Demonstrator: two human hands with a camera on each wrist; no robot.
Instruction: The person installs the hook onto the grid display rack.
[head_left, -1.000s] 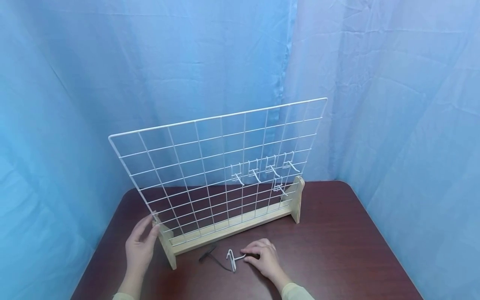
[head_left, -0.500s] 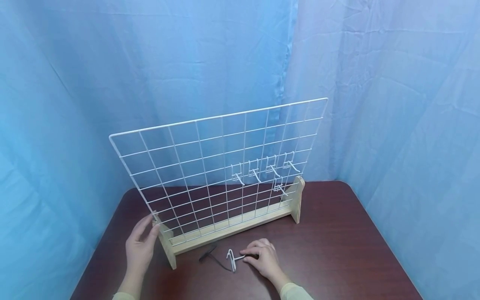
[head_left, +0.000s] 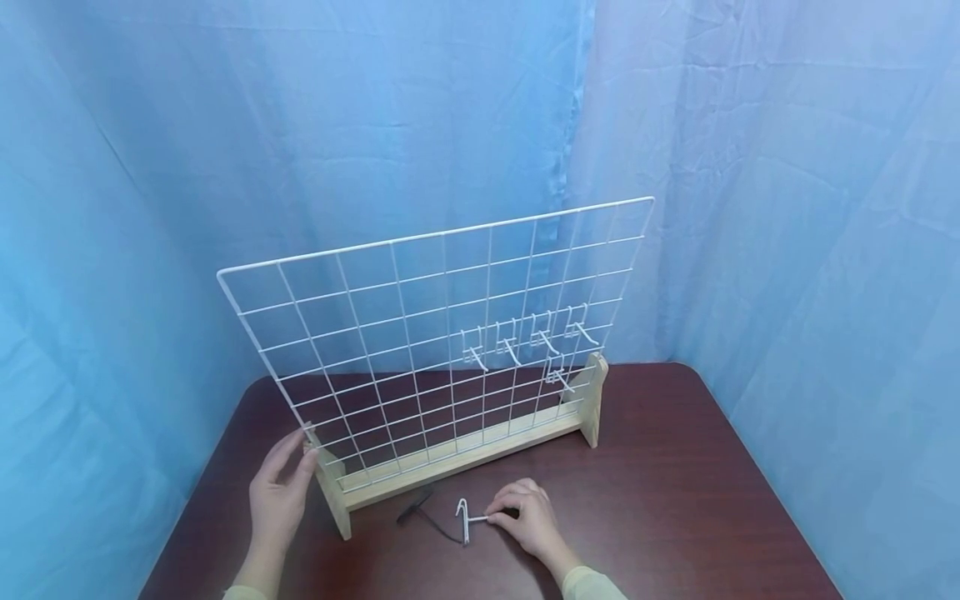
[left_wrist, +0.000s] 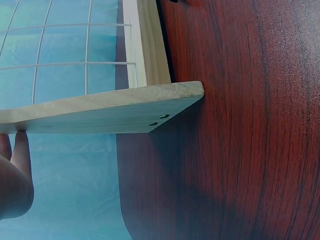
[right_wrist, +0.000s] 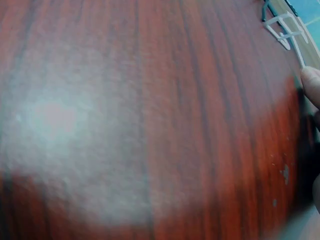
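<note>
A white wire grid panel point(head_left: 442, 333) stands upright in a pale wooden base point(head_left: 457, 454) on a dark red-brown table point(head_left: 675, 483). Several white hooks point(head_left: 525, 337) hang on its right part. My left hand point(head_left: 281, 492) rests against the base's left wooden foot point(head_left: 330, 492) with fairly straight fingers. In the left wrist view a fingertip point(left_wrist: 17, 160) touches the end of that foot point(left_wrist: 100, 110). In front of the base, my right hand point(head_left: 521, 521) pinches a loose white wire hook point(head_left: 465, 521) just above the tabletop. The right wrist view shows the hook point(right_wrist: 287, 32) beyond a fingertip point(right_wrist: 312, 82).
A small black wire piece point(head_left: 420, 510) lies on the table just left of the held hook. Blue curtains point(head_left: 787, 208) close in the table at the back and on both sides. The table's right half shows bare wood.
The right hand has turned the white hook a little so it stands more upright. The left hand and the grid have stayed in place.
</note>
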